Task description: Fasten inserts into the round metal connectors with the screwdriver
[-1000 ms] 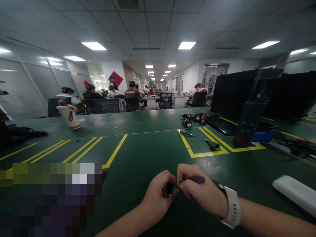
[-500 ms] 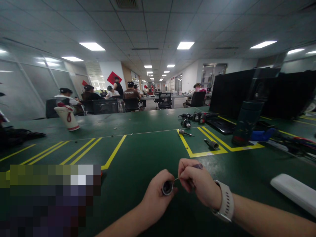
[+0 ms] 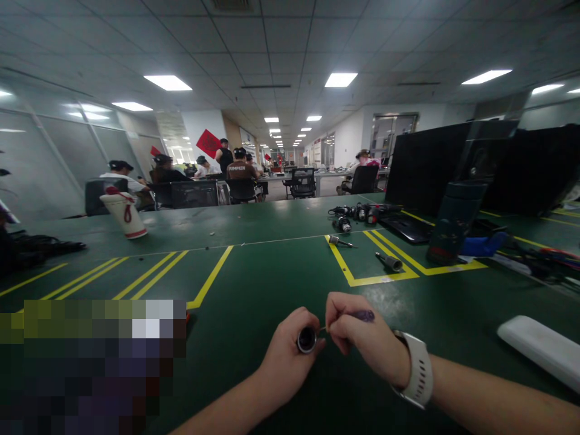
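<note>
My left hand [image 3: 286,356] is closed around a dark hollow cylindrical part [image 3: 307,340] with a shiny metal rim, its round mouth facing me. In my right hand [image 3: 360,329], which wears a white watch, is a small screwdriver [image 3: 364,315] with a purple handle. The thin shaft points left to the side of the cylindrical part; whether its tip touches is hidden by my fingers. Beyond my hands, a metal part with a thin pin [image 3: 342,241] and a tapered metal part [image 3: 388,261] lie inside a yellow-taped area.
Cables and dark metal parts [image 3: 357,212] lie farther back. A dark bottle [image 3: 457,222] stands before black monitors [image 3: 426,169] at right. Nearer is a long white object [image 3: 537,350]. A paper cup [image 3: 124,214] stands at left on the green table [image 3: 267,266]. People sit beyond.
My hands have hardly moved. The screwdriver's handle shows slightly more, turned a little in my right hand. The whole view has shifted slightly.
</note>
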